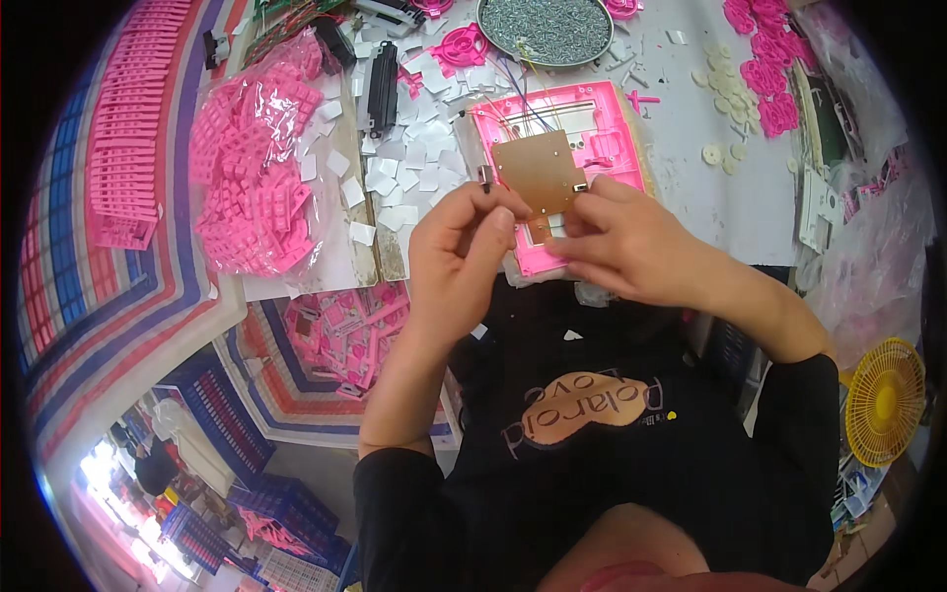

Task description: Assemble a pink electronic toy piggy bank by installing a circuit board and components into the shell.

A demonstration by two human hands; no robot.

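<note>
A brown circuit board (538, 168) with small metal parts at its edges lies tilted over a pink plastic housing (631, 148). Thin coloured wires (523, 94) run from the board's far edge. My left hand (459, 252) is closed at the board's near left corner, thumb against the fingers. At the right edge my right hand (631, 242) pinches the board beside a small metal part. The fingertips of both hands are partly hidden. Below the board's near edge, a smaller brown piece (540, 230) shows between the hands.
Beyond the housing stands a round tray of screws (483, 25). White square pieces (414, 163) are strewn to the left, with a black bar-shaped part (382, 89) among them. Bagged pink parts (252, 168) lie farther left. Cream discs (728, 99) and pink parts (774, 84) lie right.
</note>
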